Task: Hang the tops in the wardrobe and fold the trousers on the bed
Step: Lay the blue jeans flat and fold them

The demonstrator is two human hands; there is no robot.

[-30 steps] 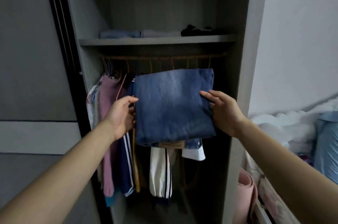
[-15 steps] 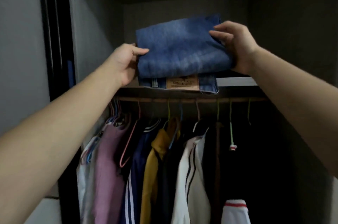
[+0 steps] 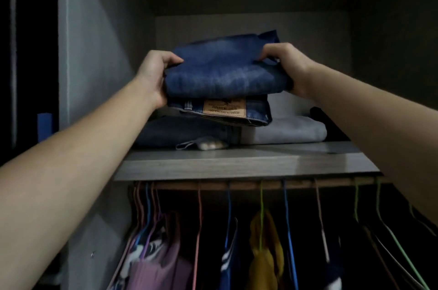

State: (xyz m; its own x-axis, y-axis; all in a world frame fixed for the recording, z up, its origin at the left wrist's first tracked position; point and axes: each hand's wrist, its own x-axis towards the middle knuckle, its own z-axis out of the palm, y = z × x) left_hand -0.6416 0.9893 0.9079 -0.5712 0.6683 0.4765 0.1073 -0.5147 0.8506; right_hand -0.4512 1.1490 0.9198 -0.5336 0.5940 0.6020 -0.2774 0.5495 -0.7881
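**A:** How far along, judging from here?

**B:** Well along on the trousers, by the look of it. Holding a folded pair of mid-blue denim jeans (image 3: 227, 71) over the grey wood-grain wardrobe shelf (image 3: 237, 161), above a darker blue folded denim garment (image 3: 180, 132) and partly over a pale grey folded garment (image 3: 284, 132). Cannot tell whether already touching that pile or hanging just clear of it.

**A:** And the grip?

**B:** Clamped at both ends. On one side, the left hand (image 3: 154, 76) wrapped round the edge, thumb on top, fingers tucked underneath out of sight. On the other, the right hand (image 3: 286, 64) curled over the edge, fingertips pinching the upper folds.

**A:** Left to do?

**B:** Probably lowering, letting go, perhaps squaring the stack. (No bed in view, so no saying about further trousers there.) Below, plenty already hung on coloured wire hangers (image 3: 261, 206) from the wooden rail (image 3: 248, 186): a lilac-pink top (image 3: 163, 268), a mustard-yellow top (image 3: 267, 256), others too dark to name.

**A:** Any writing?

**B:** Only on the tan leather-look waistband patch (image 3: 224, 107), facing outward and upside down. Seems to read "JEANS FASHION CO." along one line. Beside that, a small dark emblem and finer print, too blurred to make out. Nothing else legible.
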